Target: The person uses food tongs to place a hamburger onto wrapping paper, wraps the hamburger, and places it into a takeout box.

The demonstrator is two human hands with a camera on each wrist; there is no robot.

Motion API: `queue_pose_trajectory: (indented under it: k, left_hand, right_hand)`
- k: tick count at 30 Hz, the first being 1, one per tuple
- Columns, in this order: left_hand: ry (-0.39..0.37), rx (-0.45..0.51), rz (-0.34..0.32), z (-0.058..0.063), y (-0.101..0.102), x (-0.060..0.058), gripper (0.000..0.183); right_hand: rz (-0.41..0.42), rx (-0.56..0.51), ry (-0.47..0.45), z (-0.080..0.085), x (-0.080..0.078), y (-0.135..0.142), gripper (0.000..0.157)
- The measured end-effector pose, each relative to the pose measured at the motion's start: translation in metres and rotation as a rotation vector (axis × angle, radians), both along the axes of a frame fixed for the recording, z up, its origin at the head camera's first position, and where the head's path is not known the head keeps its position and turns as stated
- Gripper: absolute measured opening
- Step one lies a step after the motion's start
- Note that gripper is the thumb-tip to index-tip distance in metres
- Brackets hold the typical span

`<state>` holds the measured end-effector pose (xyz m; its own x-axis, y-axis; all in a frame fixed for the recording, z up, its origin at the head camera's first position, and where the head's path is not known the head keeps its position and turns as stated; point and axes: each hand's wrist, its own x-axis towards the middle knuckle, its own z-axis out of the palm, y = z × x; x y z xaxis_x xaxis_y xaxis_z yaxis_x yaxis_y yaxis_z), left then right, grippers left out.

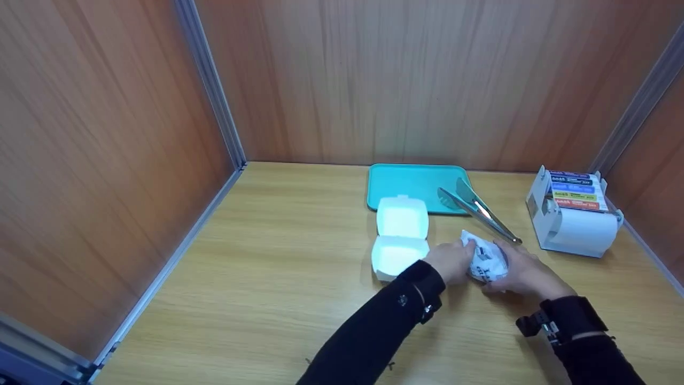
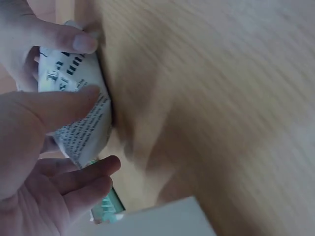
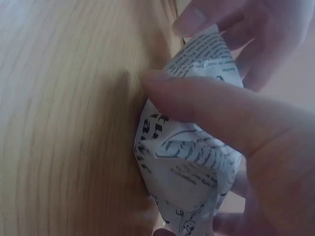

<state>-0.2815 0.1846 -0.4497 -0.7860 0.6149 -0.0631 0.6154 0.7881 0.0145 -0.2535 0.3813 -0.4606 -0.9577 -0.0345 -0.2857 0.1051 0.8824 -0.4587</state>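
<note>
A packet wrapped in white printed paper [image 1: 487, 263] is between both hands, low over the table. My left hand [image 1: 450, 262] pinches its left end, with the thumb across the print in the left wrist view. On the other side my right hand [image 1: 526, 271] grips the packet, its thumb [image 3: 197, 98] lying over the paper folds. The wrapping hides what is inside. Just left of the left hand stands a white clamshell food box [image 1: 402, 219] with its lid up and nothing visible inside.
Behind the box lies a turquoise tray [image 1: 409, 182]. Metal tongs [image 1: 485, 214] rest partly on its right corner, handles pointing toward the right hand. At the right stands a white dispenser box [image 1: 580, 230] with coloured labels on top. Wooden panels [image 1: 395, 80] enclose the table.
</note>
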Motion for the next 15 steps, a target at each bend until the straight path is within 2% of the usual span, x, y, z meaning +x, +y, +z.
queue_pose_trajectory:
  k: [5,9,12,15]
  left_hand:
    - [-0.004,0.053,0.066,-0.003,0.012,-0.002,0.062]
    - [0.023,0.039,0.095,-0.002,0.018,0.002,0.055]
    - [0.041,0.04,0.09,-0.002,0.019,0.004,0.053]
    - [0.027,0.102,0.075,-0.003,0.017,0.003,0.054]
  right_hand:
    - [0.002,-0.022,0.022,-0.001,-0.001,0.004,0.121]
    - [0.0,-0.032,0.031,-0.003,0.0,0.006,0.117]
    - [-0.002,-0.035,0.029,-0.002,0.001,0.005,0.117]
    - [0.013,-0.049,0.037,0.0,0.001,0.005,0.115]
